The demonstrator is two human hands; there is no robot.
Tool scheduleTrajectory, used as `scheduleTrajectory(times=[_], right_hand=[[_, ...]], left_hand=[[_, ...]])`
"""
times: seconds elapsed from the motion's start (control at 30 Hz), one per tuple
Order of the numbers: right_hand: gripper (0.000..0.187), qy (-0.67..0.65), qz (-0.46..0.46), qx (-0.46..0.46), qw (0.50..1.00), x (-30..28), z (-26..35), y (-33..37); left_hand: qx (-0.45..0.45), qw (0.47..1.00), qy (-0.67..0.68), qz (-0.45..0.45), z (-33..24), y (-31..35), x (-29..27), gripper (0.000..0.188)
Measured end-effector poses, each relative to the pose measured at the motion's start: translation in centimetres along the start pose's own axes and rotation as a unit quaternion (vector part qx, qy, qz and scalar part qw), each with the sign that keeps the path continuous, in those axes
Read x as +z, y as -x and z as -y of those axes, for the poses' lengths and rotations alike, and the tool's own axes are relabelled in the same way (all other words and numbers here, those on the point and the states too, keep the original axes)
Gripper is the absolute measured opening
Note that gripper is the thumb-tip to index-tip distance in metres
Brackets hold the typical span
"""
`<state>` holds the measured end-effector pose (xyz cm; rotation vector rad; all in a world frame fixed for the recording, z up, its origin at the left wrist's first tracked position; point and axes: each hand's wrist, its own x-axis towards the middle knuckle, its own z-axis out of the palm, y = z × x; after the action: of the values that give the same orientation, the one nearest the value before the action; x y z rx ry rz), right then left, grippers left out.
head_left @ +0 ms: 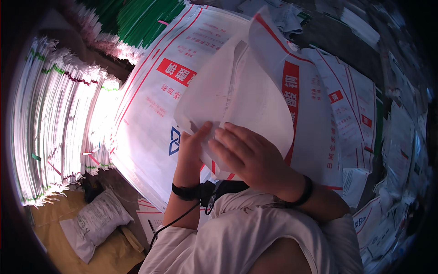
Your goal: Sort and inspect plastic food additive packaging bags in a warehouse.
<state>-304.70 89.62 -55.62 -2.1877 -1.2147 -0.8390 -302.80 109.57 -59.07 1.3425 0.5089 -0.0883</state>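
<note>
A white woven sack [260, 96] with red print lies partly lifted in front of me, its plain pale side bulging upward and a seam running along it. My left hand [195, 140] grips the sack's near left part, thumb on top and the other fingers hidden behind the material. Across the sack from the right comes my right hand [248, 155], its fingers stretched out and slightly apart, tips on the pale surface close to the left thumb. The right thumb is hidden. Beneath lies a pile of similar printed sacks [150, 109].
Tall stacks of white sacks [59, 118] stand at the left, with green sacks [146, 20] at the back left. More printed sacks [351, 109] lie at the right. A filled white bag [98, 221] rests on brown wrapping [54, 212] at lower left. A cable [175, 220] runs from my left wristband.
</note>
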Motion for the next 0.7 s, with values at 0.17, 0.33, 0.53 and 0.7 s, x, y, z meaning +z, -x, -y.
scheduleTrajectory(times=[0.17, 0.33, 0.53, 0.7], right_hand=[[0.048, -0.212, 0.042, 0.324, 0.921, 4.6, -2.1, 0.2], [0.047, -0.223, 0.0, 0.313, 0.923, 4.9, -2.8, -0.1], [0.032, -0.215, 0.03, 0.302, 0.928, 4.6, -3.8, 1.0], [0.019, -0.152, 0.102, 0.305, 0.935, 4.4, -3.5, 1.4]], left_hand=[[0.005, 0.993, 0.115, 0.031, 0.8, 1.0, 0.7, 0.04], [0.019, 0.993, 0.107, 0.034, 1.5, 1.4, 1.0, 0.04], [0.075, 0.996, 0.032, 0.046, 1.8, 1.5, 1.7, 0.037], [0.255, 0.932, -0.252, 0.048, 1.9, 2.4, 2.3, 0.026]])
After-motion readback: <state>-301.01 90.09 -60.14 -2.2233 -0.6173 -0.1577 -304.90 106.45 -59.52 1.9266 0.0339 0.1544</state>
